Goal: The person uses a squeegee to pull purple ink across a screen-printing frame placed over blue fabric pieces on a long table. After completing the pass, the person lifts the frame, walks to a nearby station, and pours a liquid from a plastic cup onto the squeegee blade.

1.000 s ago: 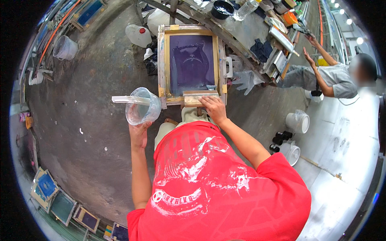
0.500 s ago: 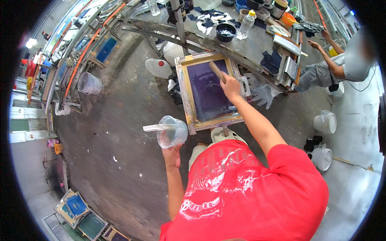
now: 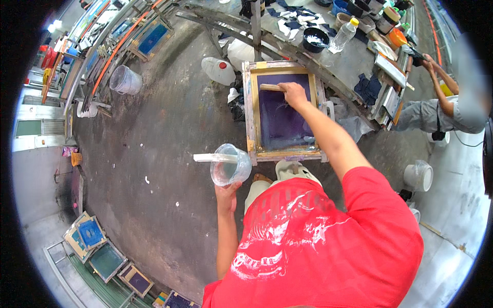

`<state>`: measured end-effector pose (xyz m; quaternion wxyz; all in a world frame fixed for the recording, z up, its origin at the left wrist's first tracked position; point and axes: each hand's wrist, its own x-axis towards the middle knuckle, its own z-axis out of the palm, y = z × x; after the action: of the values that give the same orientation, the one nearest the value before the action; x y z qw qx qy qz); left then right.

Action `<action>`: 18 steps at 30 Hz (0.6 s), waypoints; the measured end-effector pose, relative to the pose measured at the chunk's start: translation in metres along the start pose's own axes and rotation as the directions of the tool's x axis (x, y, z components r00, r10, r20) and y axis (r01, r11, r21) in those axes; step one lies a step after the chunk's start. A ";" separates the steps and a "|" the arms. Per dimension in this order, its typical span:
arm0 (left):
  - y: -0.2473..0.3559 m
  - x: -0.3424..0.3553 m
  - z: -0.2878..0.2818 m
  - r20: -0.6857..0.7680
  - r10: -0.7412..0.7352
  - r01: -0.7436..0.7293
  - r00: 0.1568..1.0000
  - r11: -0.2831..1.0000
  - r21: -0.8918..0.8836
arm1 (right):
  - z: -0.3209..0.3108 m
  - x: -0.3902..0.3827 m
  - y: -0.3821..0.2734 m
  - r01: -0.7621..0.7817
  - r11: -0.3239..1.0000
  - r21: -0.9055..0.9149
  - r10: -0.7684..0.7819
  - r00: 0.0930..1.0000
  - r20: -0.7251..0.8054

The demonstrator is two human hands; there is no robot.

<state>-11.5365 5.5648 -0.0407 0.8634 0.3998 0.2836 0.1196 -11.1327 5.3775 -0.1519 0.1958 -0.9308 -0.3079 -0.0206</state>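
My left hand point(image 3: 227, 194) grips a translucent plastic tub point(image 3: 232, 177) low on its side. A pale flat stick point(image 3: 208, 157) rests in the tub and juts out over its left rim. My right hand point(image 3: 296, 95) is closed on one end of a small wooden squeegee point(image 3: 270, 88), which lies crosswise over the upper part of a screen printing frame point(image 3: 251, 115). Dark purple mesh point(image 3: 280, 120) fills that frame, with wet-looking marks on it. The squeegee's lower edge is too small to make out, so I cannot tell whether it touches the mesh.
A metal-framed workbench point(image 3: 328, 64) beyond the frame bears a black bowl point(image 3: 315, 40), a clear bottle point(image 3: 344, 35) and dark cloth scraps. A white jug point(image 3: 218, 70) and a bucket point(image 3: 125, 80) stand on the floor. Another person point(image 3: 441, 110) works at right.
The squeegee has turned from slanting to nearly level and shifted left across the mesh. My left hand keeps hold of the tub. The whole view has shifted; the other person's hands have moved.
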 end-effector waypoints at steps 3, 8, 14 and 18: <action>0.006 0.000 0.015 0.021 0.026 -0.026 0.999 1.000 -0.013 | -0.010 -0.006 0.002 0.190 0.981 -0.049 -0.174 0.958 0.230; 0.004 -0.005 0.012 0.021 0.075 -0.075 0.997 0.997 -0.016 | -0.032 -0.090 -0.014 0.361 0.931 0.056 -0.365 0.910 0.195; -0.015 -0.005 -0.011 0.024 0.083 -0.083 0.996 0.997 0.000 | -0.044 -0.138 -0.041 0.101 0.989 0.107 -0.105 0.994 0.024; -0.005 -0.003 -0.004 0.081 0.070 -0.073 0.994 0.997 0.035 | -0.019 -0.109 -0.055 0.064 0.993 0.095 -0.059 0.997 -0.053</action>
<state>-11.5414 5.5625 -0.0453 0.8616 0.4302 0.2367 0.1288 -11.2514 5.3491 -0.1325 0.2476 -0.9096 -0.3319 -0.0347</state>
